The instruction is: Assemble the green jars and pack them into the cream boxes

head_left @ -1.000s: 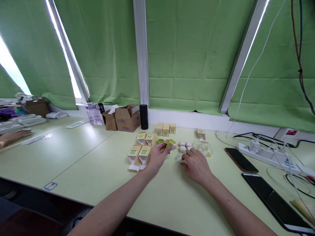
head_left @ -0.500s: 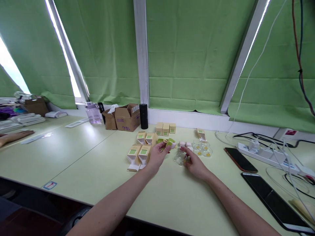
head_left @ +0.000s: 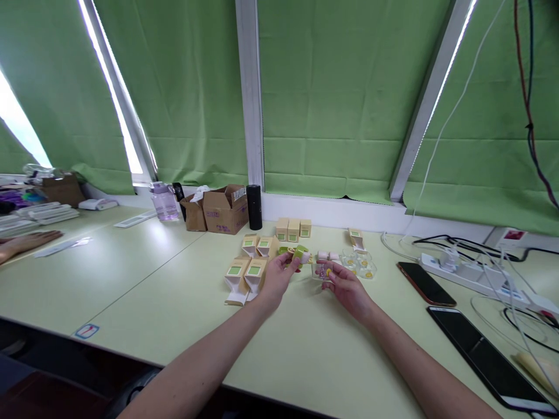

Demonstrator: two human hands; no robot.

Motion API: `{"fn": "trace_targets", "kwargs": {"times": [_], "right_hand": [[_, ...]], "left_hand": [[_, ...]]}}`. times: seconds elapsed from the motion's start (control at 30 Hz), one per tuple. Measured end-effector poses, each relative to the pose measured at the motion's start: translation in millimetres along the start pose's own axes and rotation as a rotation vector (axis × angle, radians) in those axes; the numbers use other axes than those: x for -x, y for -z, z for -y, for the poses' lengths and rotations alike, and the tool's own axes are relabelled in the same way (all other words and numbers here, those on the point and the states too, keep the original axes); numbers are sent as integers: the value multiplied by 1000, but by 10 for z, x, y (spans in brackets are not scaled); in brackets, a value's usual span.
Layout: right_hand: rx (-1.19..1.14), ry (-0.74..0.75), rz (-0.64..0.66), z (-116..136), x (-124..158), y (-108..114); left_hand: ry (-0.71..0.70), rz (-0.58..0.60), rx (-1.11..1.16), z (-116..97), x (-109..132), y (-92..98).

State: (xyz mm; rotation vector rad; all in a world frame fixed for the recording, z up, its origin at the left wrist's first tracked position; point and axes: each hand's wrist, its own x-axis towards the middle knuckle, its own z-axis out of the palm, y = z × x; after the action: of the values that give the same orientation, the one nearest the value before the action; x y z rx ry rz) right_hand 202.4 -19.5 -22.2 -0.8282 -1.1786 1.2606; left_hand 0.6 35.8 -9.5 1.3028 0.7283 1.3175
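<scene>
My left hand (head_left: 276, 278) pinches a small green-and-white item (head_left: 300, 252), its exact kind too small to tell. Close by on the right, the fingers of my right hand (head_left: 347, 289) are closed on a clear plastic piece (head_left: 320, 270) with a yellow spot near the fingertips. Small pale pink cylinders (head_left: 328, 255) lie just beyond that hand. More clear plastic pieces with yellow centres (head_left: 358, 265) rest to its right. Left of my left hand stand several cream cartons with opened flaps (head_left: 236, 274); part of them is hidden behind the hand.
Small cream boxes (head_left: 293, 229) stand farther back, and another open carton (head_left: 356, 238) is at back right. A black cylinder (head_left: 254, 207) and cardboard box (head_left: 223, 212) line the wall. Phones (head_left: 425, 283), a power strip (head_left: 476, 278) and cables lie right. Another person's hand (head_left: 32, 241) rests far left.
My right hand has lifted and turned the clear plastic piece, bringing it slightly up beside the left hand. My left hand keeps the green-and-white item in nearly the same spot.
</scene>
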Motion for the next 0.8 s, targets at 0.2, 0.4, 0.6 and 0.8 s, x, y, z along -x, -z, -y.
{"fn": "trace_targets", "kwargs": {"times": [0.2, 0.4, 0.6, 0.8], "right_hand": [[-211, -38, -34, 69, 22, -71], [-305, -35, -54, 120, 23, -94], [-339, 13, -3, 146, 46, -89], [-278, 133, -74, 96, 50, -93]], "left_hand": [[6, -8, 3, 23, -10, 13], [10, -2, 23, 8, -7, 7], [16, 2, 38, 13, -11, -1], [14, 11, 46, 0, -2, 2]]}}
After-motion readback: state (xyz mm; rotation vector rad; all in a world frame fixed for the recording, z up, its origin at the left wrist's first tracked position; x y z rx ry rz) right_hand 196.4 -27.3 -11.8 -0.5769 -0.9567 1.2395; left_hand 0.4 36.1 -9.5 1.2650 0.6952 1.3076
